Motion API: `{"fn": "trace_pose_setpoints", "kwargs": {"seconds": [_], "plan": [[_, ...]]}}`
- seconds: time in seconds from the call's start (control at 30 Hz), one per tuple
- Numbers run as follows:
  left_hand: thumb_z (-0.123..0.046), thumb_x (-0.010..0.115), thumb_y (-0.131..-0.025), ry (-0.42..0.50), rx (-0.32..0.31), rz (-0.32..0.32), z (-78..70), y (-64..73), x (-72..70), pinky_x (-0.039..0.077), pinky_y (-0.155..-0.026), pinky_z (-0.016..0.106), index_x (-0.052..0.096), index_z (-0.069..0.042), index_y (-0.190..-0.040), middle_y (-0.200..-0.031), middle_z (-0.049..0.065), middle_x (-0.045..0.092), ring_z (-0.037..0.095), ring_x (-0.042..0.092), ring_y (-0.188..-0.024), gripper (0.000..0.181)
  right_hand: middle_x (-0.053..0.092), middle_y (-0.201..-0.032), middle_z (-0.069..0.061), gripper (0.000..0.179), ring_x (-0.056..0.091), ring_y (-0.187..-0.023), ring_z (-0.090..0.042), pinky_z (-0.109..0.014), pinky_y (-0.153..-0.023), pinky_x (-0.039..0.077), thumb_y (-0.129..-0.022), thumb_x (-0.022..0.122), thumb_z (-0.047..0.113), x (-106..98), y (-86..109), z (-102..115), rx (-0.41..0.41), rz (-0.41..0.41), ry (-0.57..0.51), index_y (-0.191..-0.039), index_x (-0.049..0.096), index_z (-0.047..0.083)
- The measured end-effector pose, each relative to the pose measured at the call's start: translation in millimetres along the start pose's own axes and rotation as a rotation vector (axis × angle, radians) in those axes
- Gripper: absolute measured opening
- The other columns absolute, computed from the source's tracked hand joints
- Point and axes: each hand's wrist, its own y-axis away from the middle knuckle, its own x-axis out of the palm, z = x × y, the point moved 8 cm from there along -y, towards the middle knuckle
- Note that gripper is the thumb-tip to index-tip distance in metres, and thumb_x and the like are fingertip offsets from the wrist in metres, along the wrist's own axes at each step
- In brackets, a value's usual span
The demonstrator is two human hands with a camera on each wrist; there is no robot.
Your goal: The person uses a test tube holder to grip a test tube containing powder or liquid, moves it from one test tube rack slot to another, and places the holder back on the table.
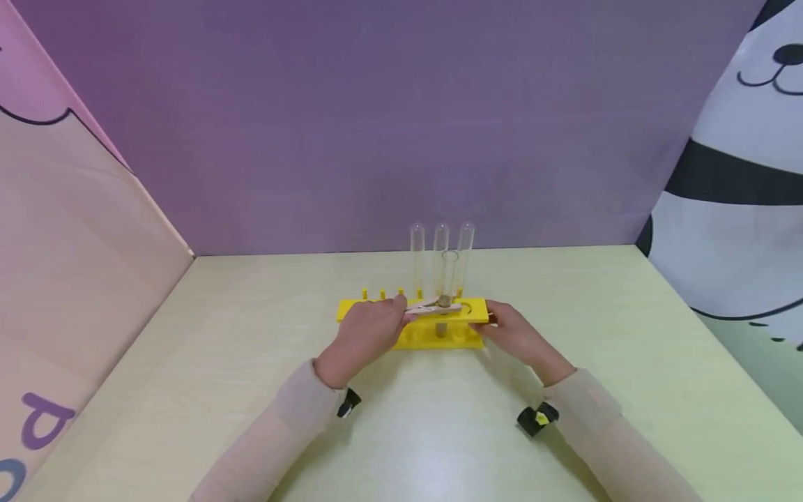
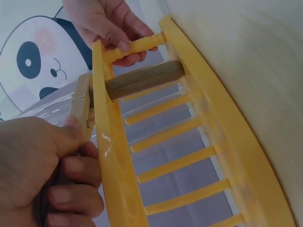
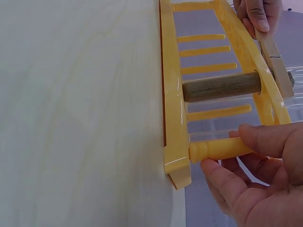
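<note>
A yellow test tube rack (image 1: 348, 309) stands on the table. My left hand (image 1: 373, 324) grips the handle of a wooden test tube clamp (image 2: 81, 105) above the rack's top plate. The clamp's end meets a glass test tube (image 1: 449, 268) with brown contents in its lower part. That brown lower part (image 2: 144, 79) passes down through a hole in the top plate, its rounded end at the base. My right hand (image 1: 517, 336) pinches the post (image 3: 222, 149) at the rack's right end between thumb and fingers.
Behind the top plate, three clear test tubes (image 1: 417, 254) stand upside down on the rear pegs. More yellow pegs (image 1: 383, 294) line the back of the rack to the left. A purple partition (image 1: 376, 139) rises along the table's (image 1: 238, 335) far edge, with printed panels on both sides.
</note>
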Motion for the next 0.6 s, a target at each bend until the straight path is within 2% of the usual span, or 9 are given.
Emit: {"fn": "trace_pose_setpoints", "kwargs": {"seconds": [0.27,0.47,0.6], "plan": [[-0.039,0.053,-0.095,0.024,-0.022,0.052,-1.2,-0.2,2.5,0.015,-0.037,0.021,0.051,-0.011,-0.077,-0.052,-0.006,0.023,0.008,0.019,-0.041,0.033,0.055,-0.123,-0.023,0.032,0.053,-0.111,-0.034,-0.044,-0.091,0.046,-0.094,0.052,0.003,-1.3,3.8,4.4,-0.002,0.003,0.015,-0.125,0.051,-0.007],[-0.038,0.051,-0.096,0.044,-0.07,0.106,-0.7,0.3,5.4,0.015,-0.037,0.022,0.049,-0.013,-0.075,-0.051,-0.006,0.023,0.008,0.019,-0.041,0.032,0.054,-0.125,-0.022,0.034,0.053,-0.11,-0.033,-0.043,-0.09,0.047,-0.095,0.052,0.004,-0.2,5.6,3.4,0.016,0.014,0.004,-0.127,0.05,-0.006],[-0.038,0.051,-0.096,0.058,-0.099,0.118,0.5,0.3,5.4,0.017,-0.037,0.023,0.048,-0.014,-0.074,-0.051,-0.006,0.024,0.008,0.021,-0.041,0.033,0.054,-0.125,-0.021,0.033,0.053,-0.109,-0.031,-0.042,-0.09,0.047,-0.095,0.052,0.004,-0.4,6.8,3.5,0.023,0.016,0.004,-0.127,0.05,-0.005]]}}
